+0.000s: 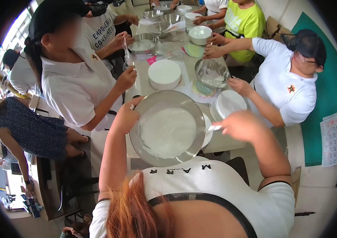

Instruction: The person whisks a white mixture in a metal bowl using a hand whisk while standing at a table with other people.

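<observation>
A large stainless steel mixing bowl [197,102] is directly before me, its inside coated with smooth white cream [168,131]. My left hand [127,115] grips the bowl's upper left rim. Off the right side of the bowl, my right hand [241,126] is blurred by motion. Its fingers close on a pale, flat-handled tool [215,127], whose kind is too blurred to settle. Partly hidden behind the bowl's right rim is a white round object [207,131]. Just beyond the bowl stands a white round cake or cake form [164,73].
At right, a co-worker holds a whisk [214,82] in a steel bowl [198,70] of cream. Another at left handles a clear plastic bag [126,53]. A second white round form [230,104] stands on the table's right [230,142]. More bowls [143,41] and people line the far end.
</observation>
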`<state>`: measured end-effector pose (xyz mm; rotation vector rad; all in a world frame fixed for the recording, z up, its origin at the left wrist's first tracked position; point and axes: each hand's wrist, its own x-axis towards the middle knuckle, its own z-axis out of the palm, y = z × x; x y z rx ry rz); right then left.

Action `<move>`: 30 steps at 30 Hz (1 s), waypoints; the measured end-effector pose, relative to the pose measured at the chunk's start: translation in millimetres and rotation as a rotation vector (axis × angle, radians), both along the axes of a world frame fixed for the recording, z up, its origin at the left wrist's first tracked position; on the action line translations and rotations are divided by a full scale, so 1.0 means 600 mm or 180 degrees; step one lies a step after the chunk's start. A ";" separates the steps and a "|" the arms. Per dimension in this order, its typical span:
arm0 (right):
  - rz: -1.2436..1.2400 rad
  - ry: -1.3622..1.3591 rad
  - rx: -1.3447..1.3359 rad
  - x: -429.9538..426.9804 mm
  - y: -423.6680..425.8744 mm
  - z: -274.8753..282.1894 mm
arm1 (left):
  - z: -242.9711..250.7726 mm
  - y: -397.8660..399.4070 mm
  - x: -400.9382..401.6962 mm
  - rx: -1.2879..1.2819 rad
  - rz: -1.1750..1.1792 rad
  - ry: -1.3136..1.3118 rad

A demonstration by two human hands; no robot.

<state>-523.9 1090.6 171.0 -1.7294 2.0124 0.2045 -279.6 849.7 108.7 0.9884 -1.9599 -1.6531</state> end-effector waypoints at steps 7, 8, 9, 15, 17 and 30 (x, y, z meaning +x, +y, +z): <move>0.0598 -0.0509 -0.0238 0.042 0.010 -0.024 | 0.013 0.011 -0.016 -0.0060 -0.0249 -0.0113; 0.0249 -0.0260 -0.0070 0.018 0.016 -0.022 | 0.008 0.007 -0.013 -0.0058 -0.0225 -0.0129; -0.0125 -0.0006 0.0108 0.003 0.013 -0.011 | 0.001 0.008 -0.012 -0.0021 -0.0227 -0.0085; 0.0506 -0.0432 -0.0794 0.054 -0.010 -0.030 | -0.002 0.013 -0.020 -0.0047 -0.0128 -0.0386; 0.0158 -0.0009 0.0010 0.013 0.005 -0.012 | -0.013 0.004 -0.007 -0.0037 -0.0025 -0.0515; -0.0559 -0.0573 -0.0740 0.013 -0.026 -0.043 | -0.007 0.002 -0.033 -0.0064 -0.0107 -0.0256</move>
